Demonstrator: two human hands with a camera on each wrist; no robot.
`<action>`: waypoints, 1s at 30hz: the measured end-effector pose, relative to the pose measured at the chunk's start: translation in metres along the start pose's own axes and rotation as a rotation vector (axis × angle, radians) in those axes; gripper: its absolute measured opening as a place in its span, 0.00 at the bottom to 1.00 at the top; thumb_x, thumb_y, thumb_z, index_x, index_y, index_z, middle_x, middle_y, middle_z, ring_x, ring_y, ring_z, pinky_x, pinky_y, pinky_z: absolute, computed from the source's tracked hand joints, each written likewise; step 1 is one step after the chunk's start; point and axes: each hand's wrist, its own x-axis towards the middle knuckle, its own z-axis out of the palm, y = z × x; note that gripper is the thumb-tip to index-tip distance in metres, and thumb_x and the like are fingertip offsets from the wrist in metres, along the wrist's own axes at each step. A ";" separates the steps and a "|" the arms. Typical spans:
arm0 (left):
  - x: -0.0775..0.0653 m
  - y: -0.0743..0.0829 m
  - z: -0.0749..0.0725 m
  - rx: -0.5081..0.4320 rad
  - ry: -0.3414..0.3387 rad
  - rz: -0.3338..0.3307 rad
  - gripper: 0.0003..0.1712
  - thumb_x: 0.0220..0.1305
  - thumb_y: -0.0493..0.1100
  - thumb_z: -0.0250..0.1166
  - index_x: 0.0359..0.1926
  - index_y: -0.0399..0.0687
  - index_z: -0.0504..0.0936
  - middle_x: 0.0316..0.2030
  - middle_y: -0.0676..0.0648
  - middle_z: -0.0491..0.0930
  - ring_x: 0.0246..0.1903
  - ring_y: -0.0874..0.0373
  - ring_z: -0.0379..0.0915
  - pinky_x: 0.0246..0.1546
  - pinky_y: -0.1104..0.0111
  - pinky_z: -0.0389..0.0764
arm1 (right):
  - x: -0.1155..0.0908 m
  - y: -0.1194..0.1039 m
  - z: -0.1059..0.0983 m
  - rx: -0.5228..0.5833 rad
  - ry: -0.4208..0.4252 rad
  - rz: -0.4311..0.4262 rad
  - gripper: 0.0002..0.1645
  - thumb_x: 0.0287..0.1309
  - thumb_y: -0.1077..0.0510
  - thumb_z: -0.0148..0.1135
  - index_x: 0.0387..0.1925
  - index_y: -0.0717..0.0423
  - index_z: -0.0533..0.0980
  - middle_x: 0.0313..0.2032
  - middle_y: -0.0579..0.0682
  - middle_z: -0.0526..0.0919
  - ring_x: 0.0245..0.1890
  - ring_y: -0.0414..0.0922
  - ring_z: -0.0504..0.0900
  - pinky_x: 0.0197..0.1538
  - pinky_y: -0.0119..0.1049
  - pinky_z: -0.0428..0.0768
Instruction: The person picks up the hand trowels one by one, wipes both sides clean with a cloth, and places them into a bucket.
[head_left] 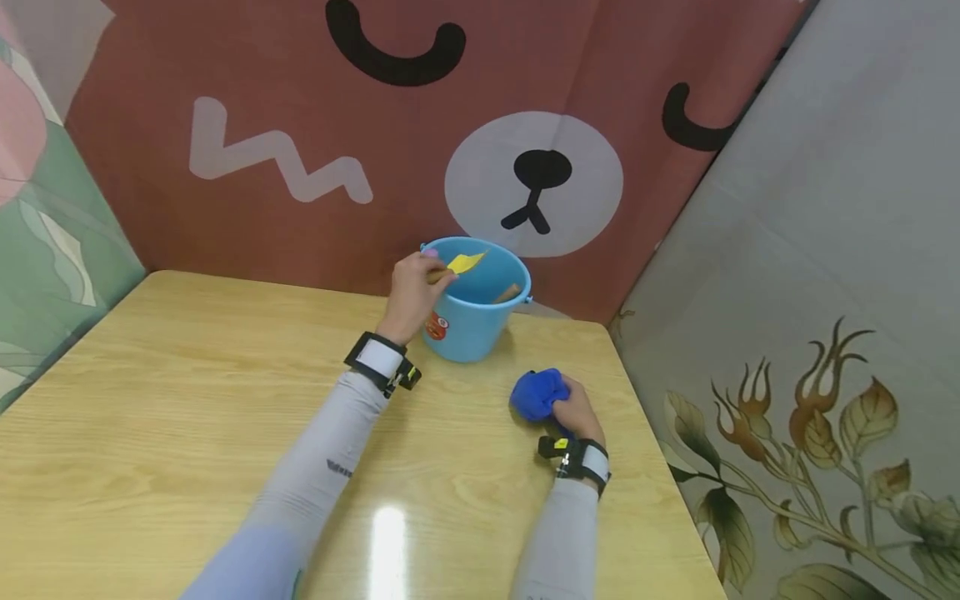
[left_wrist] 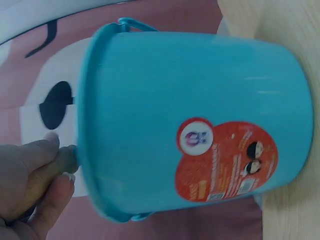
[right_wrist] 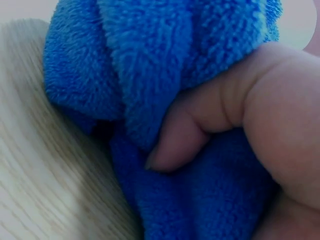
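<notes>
My left hand (head_left: 414,287) pinches a wooden-handled tool with a yellow blade (head_left: 467,262) over the near left rim of a light-blue bucket (head_left: 468,327). In the left wrist view, thumb and fingers close around its wooden handle (left_wrist: 47,176), beside the rim; the blade is hidden there. A brown wooden piece (head_left: 507,293) shows inside the bucket. On the right, my right hand (head_left: 579,410) grips a bunched blue towel (head_left: 538,393) at the tabletop. The right wrist view shows the thumb pressed into its fluffy folds (right_wrist: 150,60).
The wooden table (head_left: 225,400) meets a printed bear backdrop (head_left: 300,225) behind the bucket. A grey flowered cloth (head_left: 750,250) hangs along the right edge. A red sticker (left_wrist: 227,162) marks the bucket's side.
</notes>
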 end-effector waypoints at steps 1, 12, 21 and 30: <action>0.002 -0.001 0.002 0.009 -0.007 -0.006 0.10 0.59 0.36 0.75 0.40 0.32 0.89 0.36 0.38 0.86 0.41 0.45 0.83 0.42 0.58 0.84 | 0.000 -0.001 0.001 0.002 -0.001 -0.001 0.40 0.52 0.75 0.45 0.70 0.67 0.67 0.66 0.66 0.74 0.70 0.60 0.69 0.75 0.57 0.62; 0.023 -0.011 0.025 0.096 -0.171 -0.098 0.09 0.65 0.35 0.70 0.42 0.31 0.88 0.38 0.37 0.87 0.43 0.46 0.82 0.49 0.54 0.83 | -0.006 -0.017 -0.003 0.026 -0.016 -0.011 0.38 0.51 0.77 0.44 0.67 0.69 0.70 0.61 0.66 0.77 0.65 0.58 0.72 0.74 0.58 0.62; 0.034 -0.018 0.029 0.171 -0.359 -0.038 0.22 0.74 0.35 0.58 0.18 0.37 0.74 0.17 0.47 0.64 0.26 0.52 0.64 0.34 0.63 0.67 | -0.013 -0.033 -0.005 0.063 -0.048 0.007 0.38 0.51 0.78 0.44 0.67 0.71 0.69 0.63 0.68 0.76 0.67 0.60 0.70 0.75 0.58 0.61; 0.031 -0.025 0.031 0.169 -0.348 0.009 0.14 0.74 0.36 0.59 0.48 0.29 0.86 0.45 0.35 0.84 0.51 0.43 0.78 0.56 0.52 0.79 | 0.005 -0.004 0.000 0.039 -0.026 0.037 0.41 0.51 0.77 0.43 0.71 0.65 0.66 0.68 0.65 0.72 0.73 0.60 0.65 0.76 0.57 0.57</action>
